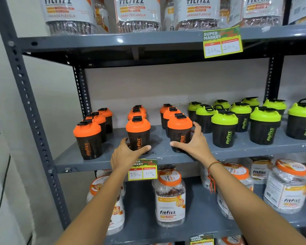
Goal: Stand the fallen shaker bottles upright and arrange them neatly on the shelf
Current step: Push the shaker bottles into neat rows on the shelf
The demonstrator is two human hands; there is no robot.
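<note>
Head view. The middle shelf (166, 154) of a grey metal rack carried the shaker bottles, all standing upright. Landmark: the front centre orange-lidded shaker (138, 134), positioned near the shelf's front edge.

The left hand (126, 154) was placed at the base of this shaker, thumb on its right side and fingers (124, 141) on its left, curled around the lower body; contact appeared made, grasping the shaker.

Just right of the landmark stood a second front orange-lidded shaker (179, 133). The right hand (195, 140) cupped it, thumb across the lower front and fingers reaching up its right side to just beneath the lid, grasping the shaker. A red and green thread band (212, 174) circled the right wrist.

Left of the landmark stood a third front orange-lidded shaker (87, 139). Behind each of the three front shakers, more orange-lidded shakers were lined up toward the back wall.

Far right of the landmark, green-lidded shakers (224, 129) stood in a looser group.

Directly below the landmark, a price tag (143, 171) was fixed to the shelf edge. Further below, a clear jar with an orange lid (170, 198) stood on the lower shelf. Above the landmark, large labelled jars (136, 15) occupied the upper shelf.
</note>
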